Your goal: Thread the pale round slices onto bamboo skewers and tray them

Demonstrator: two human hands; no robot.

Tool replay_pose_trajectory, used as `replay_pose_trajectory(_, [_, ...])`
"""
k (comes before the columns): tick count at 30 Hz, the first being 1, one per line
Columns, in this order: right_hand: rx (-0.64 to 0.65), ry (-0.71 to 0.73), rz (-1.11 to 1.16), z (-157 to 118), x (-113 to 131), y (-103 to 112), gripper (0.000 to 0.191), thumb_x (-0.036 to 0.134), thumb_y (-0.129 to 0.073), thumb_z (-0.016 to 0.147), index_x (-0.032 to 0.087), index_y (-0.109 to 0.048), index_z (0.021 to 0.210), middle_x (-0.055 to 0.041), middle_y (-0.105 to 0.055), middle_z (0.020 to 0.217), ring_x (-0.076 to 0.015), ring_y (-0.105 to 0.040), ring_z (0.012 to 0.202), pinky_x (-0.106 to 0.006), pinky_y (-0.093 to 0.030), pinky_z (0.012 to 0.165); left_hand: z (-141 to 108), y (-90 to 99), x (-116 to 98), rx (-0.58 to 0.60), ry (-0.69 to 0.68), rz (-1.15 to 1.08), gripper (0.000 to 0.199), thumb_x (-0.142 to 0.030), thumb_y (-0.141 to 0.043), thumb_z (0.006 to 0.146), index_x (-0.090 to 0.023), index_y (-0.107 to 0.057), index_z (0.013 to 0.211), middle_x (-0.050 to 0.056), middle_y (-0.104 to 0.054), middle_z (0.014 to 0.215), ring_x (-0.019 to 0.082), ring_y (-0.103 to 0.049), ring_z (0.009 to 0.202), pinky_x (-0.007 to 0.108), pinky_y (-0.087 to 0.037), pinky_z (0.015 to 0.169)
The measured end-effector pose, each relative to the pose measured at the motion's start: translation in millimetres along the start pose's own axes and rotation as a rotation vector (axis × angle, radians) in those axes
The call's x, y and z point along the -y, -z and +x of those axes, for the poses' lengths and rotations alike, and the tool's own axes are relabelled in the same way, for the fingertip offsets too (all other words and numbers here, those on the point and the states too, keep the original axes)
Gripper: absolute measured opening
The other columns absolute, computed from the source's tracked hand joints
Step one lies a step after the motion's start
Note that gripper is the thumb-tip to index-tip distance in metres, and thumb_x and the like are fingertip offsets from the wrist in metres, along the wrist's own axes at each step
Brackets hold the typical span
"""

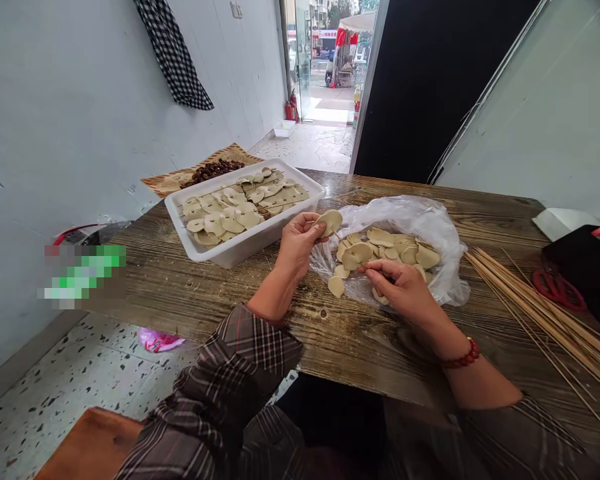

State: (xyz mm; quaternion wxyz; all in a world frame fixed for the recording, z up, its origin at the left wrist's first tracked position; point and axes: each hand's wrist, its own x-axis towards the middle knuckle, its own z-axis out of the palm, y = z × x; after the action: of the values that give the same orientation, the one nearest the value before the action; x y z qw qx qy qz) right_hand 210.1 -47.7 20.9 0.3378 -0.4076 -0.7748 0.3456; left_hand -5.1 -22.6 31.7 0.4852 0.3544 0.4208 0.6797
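My left hand (300, 241) pinches a pale round slice (329, 221) between thumb and fingers. In my right hand (397, 283) is a thin bamboo skewer (338, 237), gripped near its lower part, its upper end meeting the slice. Just behind the hands lies an open clear plastic bag (447, 230) with many loose pale slices (380, 239) on it. One slice (336, 287) rests on the wood at the bag's near edge. To the left, a white plastic tub (240, 247) holds rows of skewered slices (230, 217).
Loose bamboo skewers (545, 313) spread over the right side of the wooden table (325, 340), beside red-handled scissors (559, 290) and a black object (580, 267). Dark brown pieces (215, 171) lie on a patterned mat (167, 184) behind the tub.
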Motion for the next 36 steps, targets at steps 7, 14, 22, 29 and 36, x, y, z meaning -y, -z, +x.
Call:
replay_pose_trajectory(7, [-0.011, -0.005, -0.006, 0.9, -1.2, -0.6, 0.032, 0.04, -0.053, 0.089, 0.015, -0.073, 0.088, 0.0007, -0.056, 0.052, -0.0134, -0.051, 0.052, -0.026, -0.037, 0.052, -2.0, -4.1, 0.0, -0.003, -0.105, 0.141, 0.025, -0.029, -0.082, 0.061, -0.016, -0.064, 0.072, -0.002, -0.062, 0.07, 0.01, -0.057, 0.065, 0.021, -0.048, 0.059])
replay_pose_trajectory(14, [-0.031, -0.018, -0.017, 1.6, -3.2, -1.6, 0.031, 0.038, -0.053, 0.089, 0.015, -0.074, 0.088, 0.0, -0.058, 0.052, -0.0137, -0.05, 0.051, -0.026, -0.037, 0.052, -5.2, -7.1, 3.5, 0.074, -0.115, 0.191, 0.026, -0.033, -0.083, 0.064, -0.016, -0.065, 0.071, -0.001, -0.062, 0.069, 0.009, -0.054, 0.064, 0.022, -0.046, 0.063])
replay_pose_trajectory(22, [-0.043, 0.013, -0.031, 1.0, -3.2, -1.5, 0.031, 0.037, -0.053, 0.089, 0.015, -0.075, 0.089, -0.0021, -0.064, 0.061, -0.0138, -0.053, 0.054, -0.026, -0.039, 0.054, -6.0, -4.1, 5.0, 0.105, 0.05, 0.048, 0.032, -0.031, -0.084, 0.061, -0.015, -0.062, 0.076, -0.001, -0.064, 0.071, 0.01, -0.061, 0.062, 0.024, -0.051, 0.061])
replay_pose_trajectory(29, [-0.059, 0.041, -0.052, 0.4, -5.5, -1.6, 0.03, 0.038, -0.055, 0.088, 0.017, -0.076, 0.091, -0.0006, -0.062, 0.057, -0.0146, -0.054, 0.054, -0.027, -0.041, 0.055, -2.4, -1.5, 4.2, 0.059, 0.147, -0.061, 0.036, -0.027, -0.086, 0.056, -0.014, -0.062, 0.079, -0.001, -0.067, 0.073, 0.01, -0.063, 0.06, 0.022, -0.052, 0.057])
replay_pose_trajectory(36, [-0.058, 0.029, -0.032, -0.4, -9.8, -3.6, 0.03, 0.04, -0.056, 0.088, 0.017, -0.076, 0.092, -0.0015, -0.066, 0.062, -0.0136, -0.053, 0.052, -0.027, -0.041, 0.053, -2.9, -1.3, 3.6, 0.028, 0.175, -0.109, 0.029, -0.025, -0.084, 0.062, -0.013, -0.063, 0.077, -0.001, -0.065, 0.07, 0.008, -0.06, 0.059, 0.022, -0.053, 0.055])
